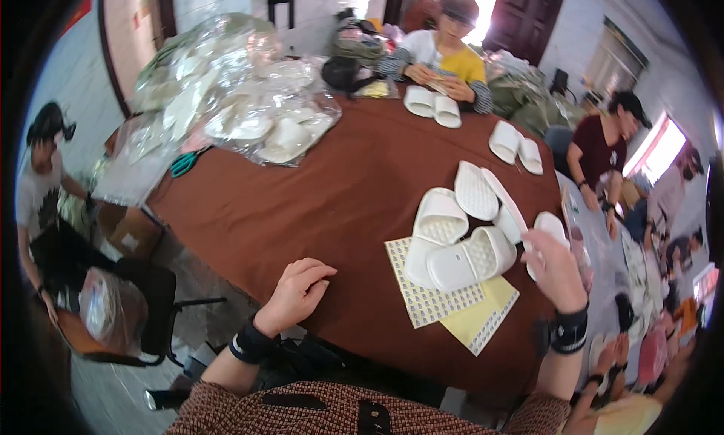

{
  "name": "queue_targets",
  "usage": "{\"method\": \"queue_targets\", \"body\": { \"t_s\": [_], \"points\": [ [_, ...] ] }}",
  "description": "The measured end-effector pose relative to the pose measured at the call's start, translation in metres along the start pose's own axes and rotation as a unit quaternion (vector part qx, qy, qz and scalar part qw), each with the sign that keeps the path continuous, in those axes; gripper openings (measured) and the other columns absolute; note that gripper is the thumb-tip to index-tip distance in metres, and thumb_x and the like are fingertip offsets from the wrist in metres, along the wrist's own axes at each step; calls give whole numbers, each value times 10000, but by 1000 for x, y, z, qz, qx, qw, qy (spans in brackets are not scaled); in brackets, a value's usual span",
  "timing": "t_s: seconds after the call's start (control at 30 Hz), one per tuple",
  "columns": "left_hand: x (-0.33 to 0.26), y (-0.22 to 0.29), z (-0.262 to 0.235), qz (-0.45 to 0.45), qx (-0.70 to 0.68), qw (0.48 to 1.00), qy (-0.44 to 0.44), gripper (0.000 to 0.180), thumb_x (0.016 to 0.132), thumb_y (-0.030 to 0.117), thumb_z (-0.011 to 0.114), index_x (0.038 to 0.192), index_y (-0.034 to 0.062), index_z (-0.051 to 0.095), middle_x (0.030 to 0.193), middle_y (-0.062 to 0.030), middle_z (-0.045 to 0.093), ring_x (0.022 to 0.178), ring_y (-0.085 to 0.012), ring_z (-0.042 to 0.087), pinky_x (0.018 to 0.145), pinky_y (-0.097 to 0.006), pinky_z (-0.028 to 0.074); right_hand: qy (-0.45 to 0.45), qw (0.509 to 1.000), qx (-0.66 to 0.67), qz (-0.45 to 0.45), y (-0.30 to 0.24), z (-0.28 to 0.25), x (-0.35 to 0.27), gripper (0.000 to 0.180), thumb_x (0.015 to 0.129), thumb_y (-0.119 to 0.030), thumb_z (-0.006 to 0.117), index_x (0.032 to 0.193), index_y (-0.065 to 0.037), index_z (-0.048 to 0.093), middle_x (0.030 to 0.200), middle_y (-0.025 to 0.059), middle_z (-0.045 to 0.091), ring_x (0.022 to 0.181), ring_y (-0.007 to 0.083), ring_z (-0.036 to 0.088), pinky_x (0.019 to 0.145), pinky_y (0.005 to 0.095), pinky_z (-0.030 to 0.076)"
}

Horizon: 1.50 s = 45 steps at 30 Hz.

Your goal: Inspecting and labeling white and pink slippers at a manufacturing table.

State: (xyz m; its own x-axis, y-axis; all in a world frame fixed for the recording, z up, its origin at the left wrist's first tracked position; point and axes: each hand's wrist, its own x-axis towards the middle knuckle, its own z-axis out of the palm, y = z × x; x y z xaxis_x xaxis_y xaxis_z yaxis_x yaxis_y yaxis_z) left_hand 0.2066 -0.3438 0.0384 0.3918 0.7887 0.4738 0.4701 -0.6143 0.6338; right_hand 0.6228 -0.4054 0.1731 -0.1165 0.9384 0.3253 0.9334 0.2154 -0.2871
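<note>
My left hand [300,293] hovers by the near table edge, fingers loosely bent, thumb apart from the forefinger, nothing visible in it. At the right table edge my right hand [556,273] closes at a white slide slipper [548,225], partly covering it; its exact grip is hidden. Left of that hand is a loose cluster of white slippers. One slipper [460,263] lies across another [437,220], and a sole-up slipper [477,190] rests behind them. Under the cluster a yellow sticker sheet [422,303] with rows of small labels overlaps a second sheet [483,322].
A brown-covered table [302,216] fills the middle. Bagged slippers [279,133] heap at the far left beside teal-handled scissors [185,163]. Two slipper pairs [434,105] [516,146] sit farther back. A co-worker [445,58] works across the table; others stand left and right.
</note>
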Motion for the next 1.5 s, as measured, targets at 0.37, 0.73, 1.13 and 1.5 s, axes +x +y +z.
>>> {"method": "queue_targets", "body": {
  "t_s": [0.37, 0.73, 1.13, 1.5],
  "points": [
    [95, -62, -68, 129, 174, 976, 21, 324, 808, 61, 638, 1128, 20, 607, 1145, -185, 576, 1074, -380, 559, 937, -434, 469, -103, 979, 25, -175, -87, 34, -16, 283, 836, -160, 689, 1100, -78, 630, 1080, 98, 650, 966, 289, 632, 855, 388, 492],
    [167, -208, -80, -190, 432, 878, -76, 497, 837, 249, 673, 1279, 92, 509, 1270, -152, 540, 1165, -391, 538, 934, -524, 447, -136, 983, -53, -108, -96, 19, -48, 318, 834, -189, 690, 1126, -92, 609, 1106, 78, 639, 944, 268, 628, 844, 382, 478],
    [195, -194, -96, -30, 522, 852, -24, 124, 847, 95, 568, 887, 56, 679, 835, -153, 698, 812, -334, 700, 693, -426, 557, -99, 992, -64, -49, -76, 4, -80, 307, 823, -161, 696, 1104, -62, 622, 1054, 100, 654, 915, 282, 620, 824, 383, 466],
    [290, -81, -150, 51, 354, 906, 227, 255, 938, 238, 529, 912, 17, 653, 818, -237, 665, 799, -440, 644, 678, -509, 510, -96, 993, -42, -48, -72, 21, -79, 310, 829, -167, 684, 1110, -65, 607, 1046, 90, 644, 927, 273, 620, 828, 382, 465]
  ]
}}
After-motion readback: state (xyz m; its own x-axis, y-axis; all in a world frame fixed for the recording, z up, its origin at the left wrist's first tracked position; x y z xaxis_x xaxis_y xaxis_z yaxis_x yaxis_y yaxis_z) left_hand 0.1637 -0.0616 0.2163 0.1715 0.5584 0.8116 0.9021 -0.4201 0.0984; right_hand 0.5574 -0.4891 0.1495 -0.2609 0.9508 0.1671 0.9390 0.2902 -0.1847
